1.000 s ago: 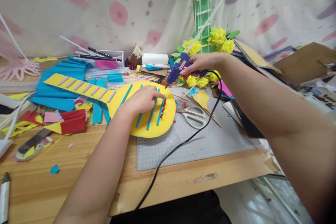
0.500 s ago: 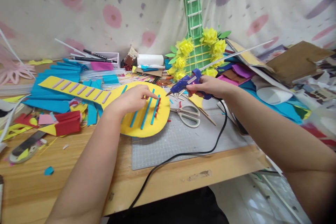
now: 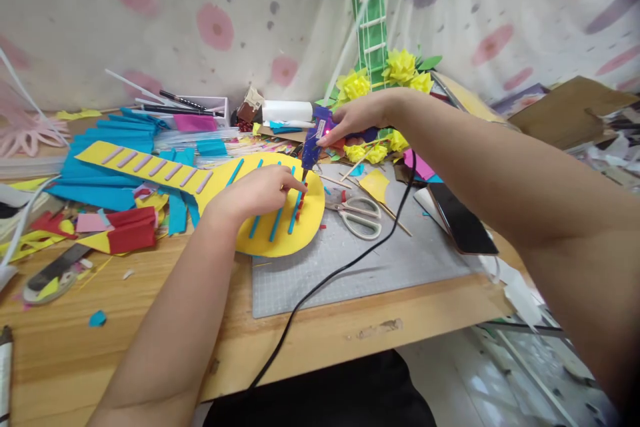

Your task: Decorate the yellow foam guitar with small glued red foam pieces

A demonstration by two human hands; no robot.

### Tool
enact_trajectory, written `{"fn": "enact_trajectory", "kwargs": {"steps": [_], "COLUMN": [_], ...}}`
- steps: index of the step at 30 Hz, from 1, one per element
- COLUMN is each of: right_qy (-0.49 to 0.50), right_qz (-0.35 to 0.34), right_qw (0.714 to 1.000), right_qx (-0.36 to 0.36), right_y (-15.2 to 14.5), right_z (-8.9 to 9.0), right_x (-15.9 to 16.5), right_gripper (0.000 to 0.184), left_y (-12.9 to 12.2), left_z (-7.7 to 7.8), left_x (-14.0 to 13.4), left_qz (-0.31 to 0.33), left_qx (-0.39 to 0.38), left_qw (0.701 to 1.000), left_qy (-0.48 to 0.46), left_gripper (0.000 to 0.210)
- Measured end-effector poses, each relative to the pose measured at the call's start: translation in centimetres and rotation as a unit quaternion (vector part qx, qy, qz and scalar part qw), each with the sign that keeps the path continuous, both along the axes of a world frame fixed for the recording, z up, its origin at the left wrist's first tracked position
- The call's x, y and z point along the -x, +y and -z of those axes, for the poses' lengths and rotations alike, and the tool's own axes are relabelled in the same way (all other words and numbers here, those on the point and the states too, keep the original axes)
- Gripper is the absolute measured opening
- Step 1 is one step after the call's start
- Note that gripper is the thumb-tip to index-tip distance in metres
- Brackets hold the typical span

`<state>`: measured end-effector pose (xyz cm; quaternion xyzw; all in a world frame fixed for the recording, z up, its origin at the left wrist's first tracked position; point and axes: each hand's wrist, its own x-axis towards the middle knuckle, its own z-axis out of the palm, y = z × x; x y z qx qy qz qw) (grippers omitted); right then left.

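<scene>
Guitar [image 3: 264,235] cut from yellow sheet is seen lying flat on a wooden table [image 3: 270,360], its neck pointed to the left and its round body partly laid over a grey mat [image 3: 400,267]. Lilac strips [image 3: 143,163] are set in a row along the neck, and longer blue strips [image 3: 276,225] are spaced across the body. Near the body's right end, small red pieces [image 3: 300,205] are lined up beside the last blue strip. The left hand [image 3: 265,188] is laid over the body, its index finger stretched out to the red pieces and its other fingers bent under; whether anything is pinched there cannot be told. A blue glue gun [image 3: 314,143] is gripped in the right hand [image 3: 357,120], with the fingers closed around its handle and its nozzle pointed down, just beside the left index fingertip. A black cord [image 3: 341,271] is draped across the mat and over the table's near edge. Scissors [image 3: 361,216] are placed on the mat, right of the guitar, and a phone [image 3: 463,220] is found farther right. Behind, a green neck [image 3: 369,13] with white strings is propped upright among yellow flowers [image 3: 354,85].
</scene>
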<state>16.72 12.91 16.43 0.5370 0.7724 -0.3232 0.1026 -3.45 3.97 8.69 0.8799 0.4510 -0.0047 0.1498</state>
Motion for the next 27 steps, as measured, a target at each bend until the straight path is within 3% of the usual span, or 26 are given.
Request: {"fn": "enact_trajectory", "kwargs": {"steps": [4, 9, 15, 20, 27], "right_qy": [-0.027, 0.008, -0.06, -0.153, -0.132], "right_qz": [-0.009, -0.041, -0.118, -0.082, -0.052], "right_qw": [0.998, 0.998, 0.99, 0.985, 0.99], "right_qx": [0.051, 0.051, 0.056, 0.009, 0.015], "right_y": [1.2, 2.6, 2.7, 1.4, 1.0], "right_z": [0.6, 1.7, 1.6, 1.1, 1.1], "right_x": [2.1, 2.0, 2.5, 4.0, 4.3], "right_gripper": [0.044, 0.042, 0.049, 0.058, 0.05], "left_y": [-0.2, 0.3, 0.5, 0.3, 0.4], "left_z": [-0.1, 0.7, 1.1, 1.0, 1.2], "left_x": [0.0, 0.0, 0.0, -0.2, -0.2], "left_qz": [-0.005, -0.001, -0.016, -0.03, -0.035], "left_qx": [0.008, 0.029, 0.049, 0.047, 0.043], "left_qw": [1.0, 0.998, 0.997, 0.997, 0.997], "left_qy": [-0.015, -0.048, -0.059, -0.056, -0.058], "left_gripper": [0.052, 0.054, 0.051, 0.049, 0.05]}}
